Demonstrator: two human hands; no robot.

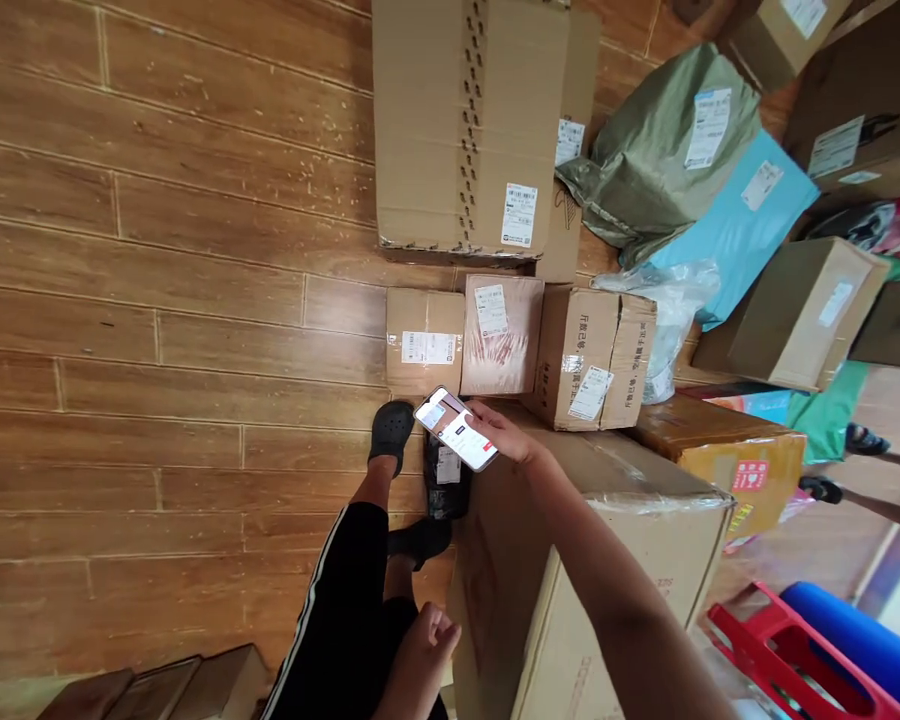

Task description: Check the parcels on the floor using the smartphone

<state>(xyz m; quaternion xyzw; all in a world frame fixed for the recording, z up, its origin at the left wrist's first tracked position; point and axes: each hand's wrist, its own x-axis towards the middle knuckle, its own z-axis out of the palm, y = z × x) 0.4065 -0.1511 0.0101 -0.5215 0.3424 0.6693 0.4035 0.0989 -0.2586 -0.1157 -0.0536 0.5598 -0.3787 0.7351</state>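
A smartphone [457, 430] with a lit screen is in my right hand [501, 432], whose fingers grip its right side. Part of a camera-like picture and white panels show on the screen; the text is too small to read. Under the phone lies a black plastic-wrapped parcel [444, 475] with a white label, beside my dark clogs. Just beyond the phone sit a small labelled carton [425, 340] and a pinkish wrapped box [502, 335]. My left hand [426, 645] is held low near my black trousers, fingers curled, with nothing visible in it.
A large taped carton [420, 130] stands at the top. A big carton [645, 560] is under my right forearm. Grey-green [660, 140] and blue [765, 215] parcels lie at right. A red plastic stool [787, 640] is lower right. Another person's feet [821, 488] show at the right edge.
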